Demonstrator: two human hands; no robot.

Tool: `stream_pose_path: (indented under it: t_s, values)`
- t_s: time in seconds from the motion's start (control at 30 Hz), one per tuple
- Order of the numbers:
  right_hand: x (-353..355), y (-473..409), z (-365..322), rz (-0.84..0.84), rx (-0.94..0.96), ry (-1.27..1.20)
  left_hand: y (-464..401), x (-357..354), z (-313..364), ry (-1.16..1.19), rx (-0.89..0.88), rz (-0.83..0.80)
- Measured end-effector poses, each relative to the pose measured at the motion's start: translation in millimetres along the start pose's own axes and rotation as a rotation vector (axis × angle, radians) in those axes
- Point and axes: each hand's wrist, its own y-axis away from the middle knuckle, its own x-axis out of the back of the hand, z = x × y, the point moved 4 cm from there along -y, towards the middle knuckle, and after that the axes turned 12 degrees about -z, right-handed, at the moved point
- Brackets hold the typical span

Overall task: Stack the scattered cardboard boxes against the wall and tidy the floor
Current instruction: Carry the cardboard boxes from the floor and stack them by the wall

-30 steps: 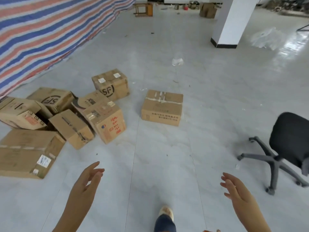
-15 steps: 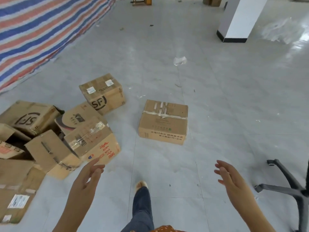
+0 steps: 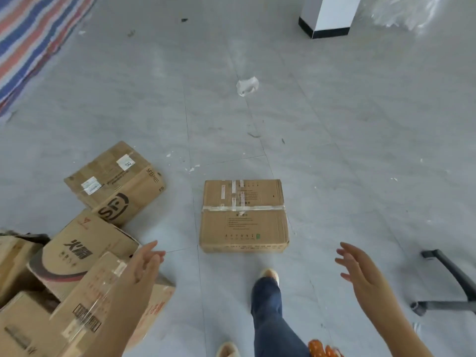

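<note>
A taped flat cardboard box point(image 3: 243, 215) lies alone on the grey floor straight ahead, just beyond my forward foot point(image 3: 269, 275). To its left an SF-marked box point(image 3: 116, 182) lies tilted, and a heap of several more boxes point(image 3: 85, 256) fills the lower left. My left hand point(image 3: 146, 261) hovers open above the heap's near box, holding nothing. My right hand point(image 3: 358, 266) is open in the air, right of the lone box and apart from it.
A crumpled white scrap point(image 3: 247, 85) lies on the floor further ahead. A white pillar with a black base point(image 3: 325, 19) stands at the top right. A striped tarp point(image 3: 28, 39) hangs at the upper left. Black chair legs point(image 3: 450, 282) reach in at the right edge.
I have walked forward: the lone box and the heap have come much closer and lower in view. The chair has slid to the right edge. Both hands stay open and raised.
</note>
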Motion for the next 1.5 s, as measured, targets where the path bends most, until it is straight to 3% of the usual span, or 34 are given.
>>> stream_pose_path:
  t_s: [0.23, 0.37, 0.67, 0.83, 0.97, 1.07, 1.2, 1.37, 1.5]
  values:
    - [-16, -174, 0, -0.183, -0.195, 0.131, -150, -35, -11, 0.168, 0.219, 0.071]
    - [-39, -278, 25, -0.263, -0.347, 0.141, -246, -62, -50, 0.105, 0.395, -0.01]
    - [-139, -464, 259, -0.214, -0.699, 0.257, -447, -162, -295, -0.227, 0.774, -0.196]
    - [-176, -509, 368, -0.163, -0.778, 0.364, -487, -189, -396, -0.43, 0.836, -0.209]
    - [-181, -520, 408, -0.05, -0.844, 0.382, -489, -189, -440, -0.34, 0.922, -0.146]
    - [-173, -520, 405, 0.026, -0.833, 0.391, -488, -186, -441, -0.367, 0.891, -0.027]
    - [-157, -517, 368, 0.06, -0.806, 0.422, -491, -165, -409, -0.379, 0.861, 0.008]
    - [-142, -522, 273, 0.173, -0.664, 0.455, -507, -122, -335, -0.384, 0.794, 0.108]
    - [-134, -522, 197, 0.162, -0.6, 0.536, -501, -85, -273, -0.371, 0.838, 0.147]
